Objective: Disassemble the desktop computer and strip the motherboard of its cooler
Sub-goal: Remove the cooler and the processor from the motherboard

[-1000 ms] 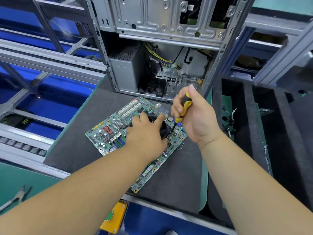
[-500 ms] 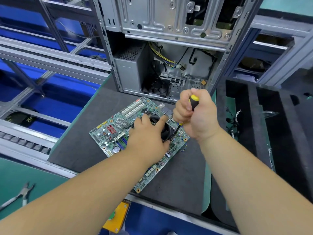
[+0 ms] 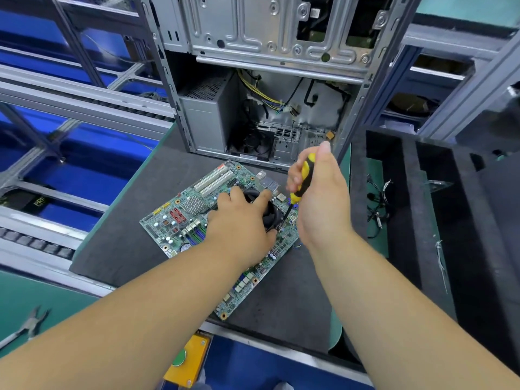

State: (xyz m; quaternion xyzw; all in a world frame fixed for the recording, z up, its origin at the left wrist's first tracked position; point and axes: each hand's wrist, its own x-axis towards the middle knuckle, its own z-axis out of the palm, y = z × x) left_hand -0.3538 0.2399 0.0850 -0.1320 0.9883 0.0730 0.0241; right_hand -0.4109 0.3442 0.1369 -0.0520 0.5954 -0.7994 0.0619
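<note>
A green motherboard (image 3: 180, 218) lies flat on the dark foam mat (image 3: 118, 243) in front of the open metal computer case (image 3: 264, 80). A black round cooler (image 3: 268, 215) sits on the board. My left hand (image 3: 239, 223) grips the cooler from the left, fingers curled over its top. My right hand (image 3: 320, 198) grips a yellow-and-black screwdriver (image 3: 304, 178), held upright and tilted, its tip down at the cooler's right corner. The cooler is largely hidden by my left hand.
A black foam tray (image 3: 450, 220) with slots stands to the right, loose cables (image 3: 377, 204) beside it. Pliers (image 3: 31, 325) lie on the green surface at bottom left. A yellow box with a green button (image 3: 185, 361) hangs at the front edge. Conveyor rails (image 3: 70, 99) run left.
My right hand has turned on the screwdriver handle, regripping it while the tip stays at the cooler's corner. My left hand keeps its hold on the cooler.
</note>
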